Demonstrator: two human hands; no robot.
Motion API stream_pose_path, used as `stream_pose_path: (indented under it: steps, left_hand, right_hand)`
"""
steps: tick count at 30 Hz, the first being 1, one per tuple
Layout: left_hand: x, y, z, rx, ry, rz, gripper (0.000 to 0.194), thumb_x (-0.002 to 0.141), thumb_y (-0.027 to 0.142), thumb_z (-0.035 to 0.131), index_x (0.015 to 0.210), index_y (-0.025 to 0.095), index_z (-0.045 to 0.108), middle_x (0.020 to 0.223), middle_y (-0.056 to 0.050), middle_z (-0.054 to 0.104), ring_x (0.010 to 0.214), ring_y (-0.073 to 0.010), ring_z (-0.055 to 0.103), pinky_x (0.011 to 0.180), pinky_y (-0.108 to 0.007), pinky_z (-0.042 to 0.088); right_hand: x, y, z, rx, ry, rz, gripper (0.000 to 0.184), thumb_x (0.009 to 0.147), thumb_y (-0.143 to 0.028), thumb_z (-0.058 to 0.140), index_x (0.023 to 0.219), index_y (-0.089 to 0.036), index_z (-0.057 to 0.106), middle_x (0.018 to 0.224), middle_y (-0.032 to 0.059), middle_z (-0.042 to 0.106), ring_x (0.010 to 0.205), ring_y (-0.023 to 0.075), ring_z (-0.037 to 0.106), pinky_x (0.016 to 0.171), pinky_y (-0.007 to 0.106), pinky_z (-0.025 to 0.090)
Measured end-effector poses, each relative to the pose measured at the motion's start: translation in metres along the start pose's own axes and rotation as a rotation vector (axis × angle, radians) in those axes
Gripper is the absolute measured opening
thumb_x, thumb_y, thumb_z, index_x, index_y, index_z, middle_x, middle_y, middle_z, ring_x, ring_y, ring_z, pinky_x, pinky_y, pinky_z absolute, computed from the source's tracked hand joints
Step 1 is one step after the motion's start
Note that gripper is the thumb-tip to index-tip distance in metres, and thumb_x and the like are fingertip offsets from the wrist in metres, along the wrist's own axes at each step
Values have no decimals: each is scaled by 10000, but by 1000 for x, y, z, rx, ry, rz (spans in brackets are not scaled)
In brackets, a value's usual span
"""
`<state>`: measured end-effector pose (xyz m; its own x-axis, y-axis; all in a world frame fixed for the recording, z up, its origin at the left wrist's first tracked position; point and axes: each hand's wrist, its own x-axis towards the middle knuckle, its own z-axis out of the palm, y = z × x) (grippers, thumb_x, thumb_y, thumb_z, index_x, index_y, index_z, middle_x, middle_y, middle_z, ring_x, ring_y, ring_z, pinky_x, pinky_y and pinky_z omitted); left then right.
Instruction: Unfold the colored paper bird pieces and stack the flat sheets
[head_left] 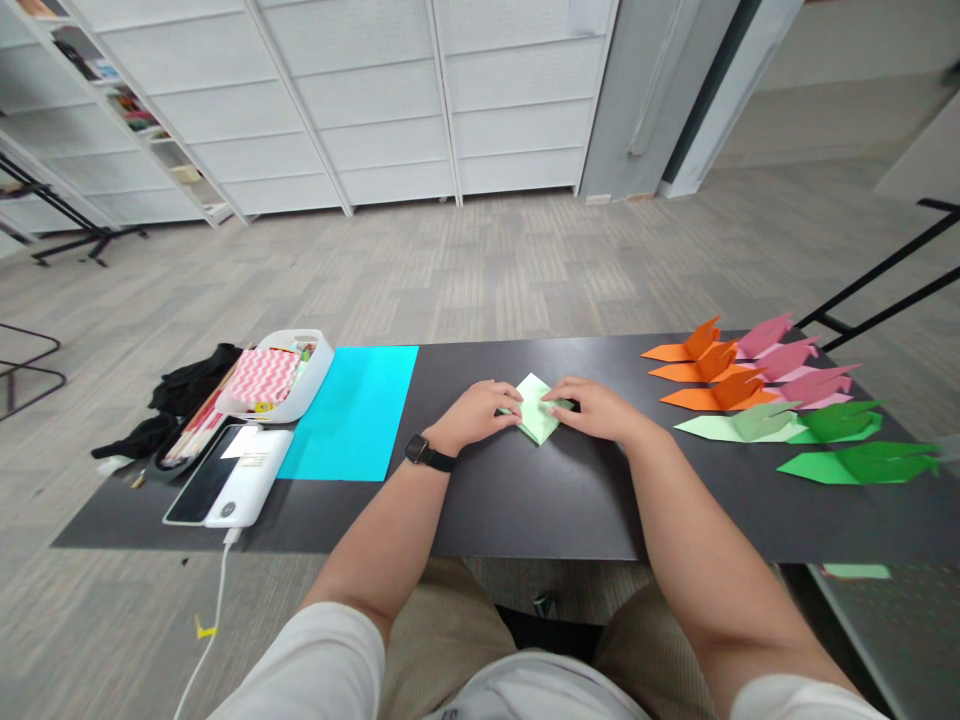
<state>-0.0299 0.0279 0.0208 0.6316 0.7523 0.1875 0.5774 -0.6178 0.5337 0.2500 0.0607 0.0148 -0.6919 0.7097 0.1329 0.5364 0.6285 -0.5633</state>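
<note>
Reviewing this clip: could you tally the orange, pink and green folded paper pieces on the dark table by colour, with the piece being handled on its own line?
Orange figures: 3
Pink figures: 3
Darker green figures: 2
Light green figure: 1
Light green piece being handled: 1
Total: 10

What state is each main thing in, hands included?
Pale green paper diamond: folded
Left hand: touching the diamond's left side
Right hand: touching the diamond's right side
Bright blue paper sheet: flat
White plastic box: open, filled
White rectangular device: white cable plugged in
White-edged phone: screen dark
Orange paper birds, pink paper birds, green paper birds: folded
</note>
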Motion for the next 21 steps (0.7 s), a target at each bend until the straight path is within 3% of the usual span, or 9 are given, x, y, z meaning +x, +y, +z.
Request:
stream_pose_path:
  steps: [7, 11, 14, 18, 21]
  left_hand:
    - [1, 11, 1, -13, 158, -91, 173, 1068, 253, 494, 1072, 227, 665, 1166, -66, 713, 1113, -208, 677, 999, -362, 542]
    - [2, 15, 4, -6, 208, -161, 175, 1080, 259, 447, 1074, 236, 620, 1139, -60, 699, 1075, -209, 674, 982, -367, 546]
    - [2, 17, 5, -4, 240, -174, 170, 1076, 255, 443, 1069, 235, 612, 1131, -57, 695, 1056, -206, 675, 969, -360, 546]
    - [1, 19, 4, 18, 273, -139, 138, 1047, 312, 526, 1107, 228, 618, 1123, -66, 693, 1054, -217, 668, 963, -363, 541]
    - [0, 18, 4, 82, 294, -151, 226, 961, 355, 669, 1138, 222, 623, 1150, -78, 691, 1089, -247, 661, 994, -395, 532]
  right_hand:
    - [0, -11, -9, 80, 90, 60, 454, 1104, -447, 410, 1121, -247, 817, 1118, 90, 779, 1064, 251, 719, 981, 399, 542]
    - [1, -11, -8, 14, 130, 68, 319, 1014, -448, 614, 1188, -254, 800, 1184, 86, 770, 1074, 257, 715, 981, 386, 541]
    - [4, -8, 0, -76, 125, 103, 250, 952, -332, 691, 1157, -252, 809, 1111, 71, 776, 991, 238, 720, 914, 353, 545]
    - [7, -4, 8, -150, 121, 148, 217, 958, -222, 644, 1067, -258, 828, 1061, 55, 787, 983, 227, 726, 878, 323, 534]
    - [8, -3, 11, -176, 138, 136, 239, 979, -217, 619, 1060, -270, 838, 1057, 51, 791, 986, 224, 728, 879, 322, 538]
